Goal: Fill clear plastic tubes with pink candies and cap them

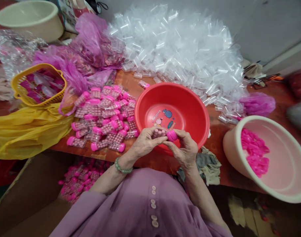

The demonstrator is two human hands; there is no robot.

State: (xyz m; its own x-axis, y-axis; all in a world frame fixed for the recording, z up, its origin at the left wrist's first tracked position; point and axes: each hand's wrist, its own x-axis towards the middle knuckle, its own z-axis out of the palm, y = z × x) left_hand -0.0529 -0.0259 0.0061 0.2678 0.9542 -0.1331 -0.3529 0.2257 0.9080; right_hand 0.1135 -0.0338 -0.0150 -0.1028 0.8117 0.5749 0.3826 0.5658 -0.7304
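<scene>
Gripping a clear bottle of pale pink beads between thumb and fingers of the left hand, tipped nearly onto its side with its mouth end to the right. Pinching a bright pink cap at that end with the closed thumb and fingers of the right hand; impossible to tell whether fully seated. Holding both above the near rim of a red basin, with cartoon prints on its floor, on the reddish desk. To the left, a heap of bead-filled bottles with pink caps, just beside the basin; beyond it, a yellow basket and purple plastic bags. Behind the basin, a large mound of clear containers. To the right, a cream tub with bright pink plastic pieces inside, and a crumpled cloth near the right wrist. Below the desk edge, at left, more pink-capped bottles in a cardboard box.
</scene>
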